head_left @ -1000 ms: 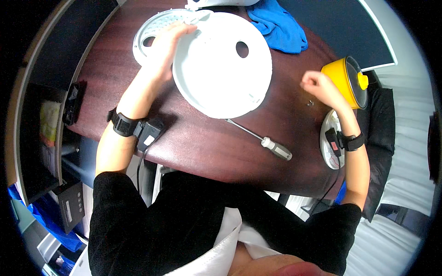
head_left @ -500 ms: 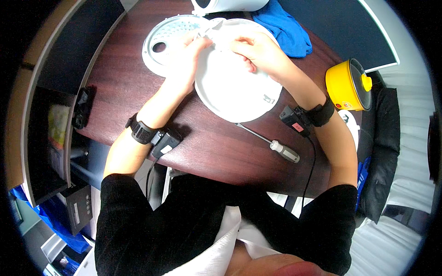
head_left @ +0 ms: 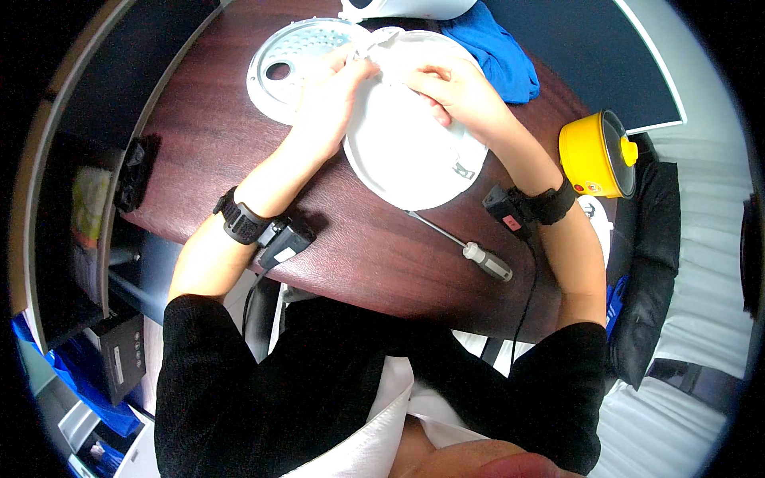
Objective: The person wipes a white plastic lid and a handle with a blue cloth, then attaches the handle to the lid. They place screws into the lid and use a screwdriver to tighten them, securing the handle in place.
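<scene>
Disc (head_left: pixel 406 163) of white plastic is resting beneath the right hand (head_left: pixel 456 97), whose fingers are sitting bunched, contents hidden. The left hand (head_left: pixel 331 103) is clamping its left rim; slackening could send it onto the screwdriver (head_left: pixel 487 262) lying nearward of both hands.

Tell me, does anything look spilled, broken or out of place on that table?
I see no spill or breakage. The yellow pot looks tipped, its lid facing right, though the wide lens may cause that. The blue cloth lies bunched.

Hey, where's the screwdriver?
In the head view, the screwdriver lies on the brown table, right of centre, its tip by the lower edge of the white disc.
</scene>
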{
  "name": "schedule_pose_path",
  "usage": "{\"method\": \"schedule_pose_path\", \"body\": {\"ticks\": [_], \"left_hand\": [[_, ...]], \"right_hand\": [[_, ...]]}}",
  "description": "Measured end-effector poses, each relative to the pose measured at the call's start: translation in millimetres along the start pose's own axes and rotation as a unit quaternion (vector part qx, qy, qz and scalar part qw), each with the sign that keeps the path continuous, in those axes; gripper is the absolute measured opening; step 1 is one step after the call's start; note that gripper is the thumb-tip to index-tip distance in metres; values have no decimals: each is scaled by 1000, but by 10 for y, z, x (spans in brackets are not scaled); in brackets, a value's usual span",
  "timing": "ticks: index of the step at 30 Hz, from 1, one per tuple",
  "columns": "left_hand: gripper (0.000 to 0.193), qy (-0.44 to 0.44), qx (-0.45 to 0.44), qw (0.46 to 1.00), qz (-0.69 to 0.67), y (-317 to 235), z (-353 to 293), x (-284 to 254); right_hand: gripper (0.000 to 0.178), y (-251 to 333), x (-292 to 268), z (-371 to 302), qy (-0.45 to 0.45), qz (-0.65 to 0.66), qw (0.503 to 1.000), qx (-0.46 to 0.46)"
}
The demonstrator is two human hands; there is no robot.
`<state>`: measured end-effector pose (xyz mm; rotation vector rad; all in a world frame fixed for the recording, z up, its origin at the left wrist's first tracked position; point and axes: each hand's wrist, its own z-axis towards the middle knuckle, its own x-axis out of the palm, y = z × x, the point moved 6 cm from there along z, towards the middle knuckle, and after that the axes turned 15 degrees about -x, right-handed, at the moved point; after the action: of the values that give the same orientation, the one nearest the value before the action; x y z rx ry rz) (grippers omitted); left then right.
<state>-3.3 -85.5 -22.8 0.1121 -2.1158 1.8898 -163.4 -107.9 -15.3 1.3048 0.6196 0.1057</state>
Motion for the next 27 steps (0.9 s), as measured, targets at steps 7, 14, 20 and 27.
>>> {"method": "schedule_pose_path", "body": {"ticks": [7,14,20,27], "left_hand": [[20,21,-5,1000,2,71,66,-31],[21,13,15,1000,3,55,48,-14],[23,27,20,999,0,19,19,-2],[24,34,28,999,14,26,35,9]], "right_hand": [[23,-10,-33,-3,-21,-44,998,-30],[13,417,10,-53,-29,-342,916,-207],[13,504,61,-69,-7,-404,884,-234],[12,540,68,-67,-24,-426,872,-238]]}}
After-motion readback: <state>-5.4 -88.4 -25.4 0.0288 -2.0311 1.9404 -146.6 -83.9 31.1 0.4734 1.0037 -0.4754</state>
